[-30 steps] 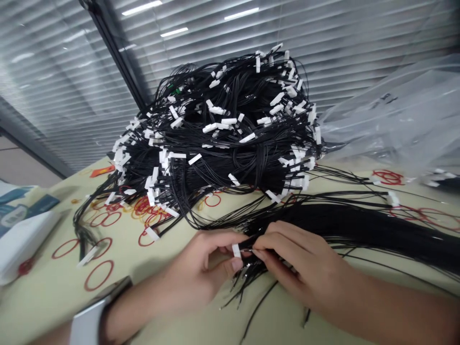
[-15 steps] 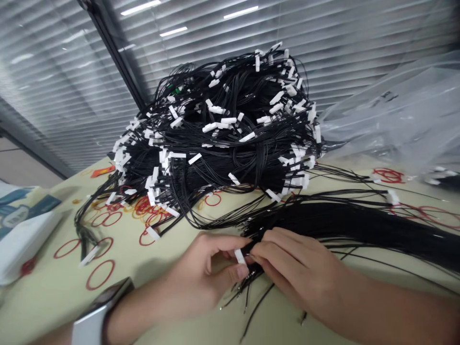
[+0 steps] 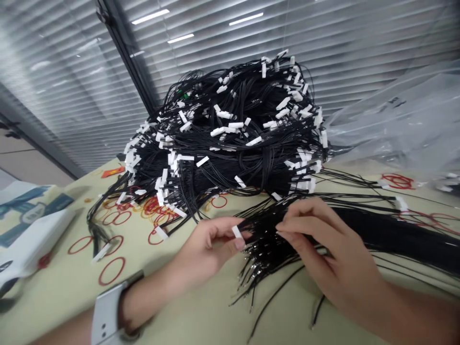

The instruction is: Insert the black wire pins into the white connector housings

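Between the thumb and fingers of my left hand (image 3: 210, 247) is a small white connector (image 3: 237, 233), with black wires running from it to the right. My right hand (image 3: 327, 249) is over the bundle of loose black wires (image 3: 395, 232), its thumb and forefinger pinched together. Whatever sits in that pinch, perhaps a thin wire, is too small to make out. Below and between the hands, the bundle's bare metal-tipped ends (image 3: 257, 261) fan out to the left over the table.
Behind my hands rises a large heap of black wire harnesses (image 3: 230, 158) with white connectors. Red rubber bands (image 3: 112, 270) lie scattered at left. A white box (image 3: 39, 244) stands at the left edge, a clear plastic bag (image 3: 402, 129) at right. Window blinds close off the back.
My right hand has moved away from the white connector, to the right and up over the wires, uncovering their metal tips. The left hand keeps its hold on the connector. The view has shifted slightly.
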`<state>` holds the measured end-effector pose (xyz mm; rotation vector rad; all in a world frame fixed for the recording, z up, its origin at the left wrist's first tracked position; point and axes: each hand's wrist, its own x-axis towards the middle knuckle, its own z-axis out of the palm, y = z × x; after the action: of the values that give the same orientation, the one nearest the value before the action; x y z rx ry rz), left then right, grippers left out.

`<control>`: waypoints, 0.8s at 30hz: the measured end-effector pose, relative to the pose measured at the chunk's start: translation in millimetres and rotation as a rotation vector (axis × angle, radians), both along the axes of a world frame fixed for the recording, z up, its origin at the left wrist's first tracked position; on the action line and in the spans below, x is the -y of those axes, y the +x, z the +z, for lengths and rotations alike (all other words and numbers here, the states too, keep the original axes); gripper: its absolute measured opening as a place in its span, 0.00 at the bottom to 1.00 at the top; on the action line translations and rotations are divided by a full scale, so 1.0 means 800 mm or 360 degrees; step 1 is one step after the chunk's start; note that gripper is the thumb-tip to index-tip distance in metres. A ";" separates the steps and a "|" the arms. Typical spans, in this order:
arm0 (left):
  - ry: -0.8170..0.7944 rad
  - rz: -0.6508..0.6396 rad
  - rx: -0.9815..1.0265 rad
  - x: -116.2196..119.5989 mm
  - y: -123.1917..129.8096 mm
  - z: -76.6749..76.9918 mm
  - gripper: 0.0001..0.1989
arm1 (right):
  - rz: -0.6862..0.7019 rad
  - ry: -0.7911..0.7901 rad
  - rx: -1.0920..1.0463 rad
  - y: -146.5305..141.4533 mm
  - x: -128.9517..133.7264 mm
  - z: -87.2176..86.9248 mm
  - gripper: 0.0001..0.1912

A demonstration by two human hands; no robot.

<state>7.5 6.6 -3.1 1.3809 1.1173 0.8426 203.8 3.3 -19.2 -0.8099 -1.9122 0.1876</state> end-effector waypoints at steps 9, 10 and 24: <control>0.0087 -0.0052 -0.0122 0.006 0.001 0.000 0.13 | 0.0187 -0.0022 0.0406 -0.004 0.008 -0.007 0.14; 0.0097 -0.0101 -0.0128 0.007 0.000 0.001 0.13 | 0.0207 -0.0030 0.0444 -0.005 0.007 -0.009 0.15; 0.0186 -0.0041 -0.0447 0.015 0.000 -0.004 0.18 | 0.0052 0.0094 0.0522 -0.005 0.008 -0.016 0.16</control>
<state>7.2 -5.1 -5.9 1.6447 1.2762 0.7191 199.5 -2.8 -31.6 -0.8081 -2.2280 0.0174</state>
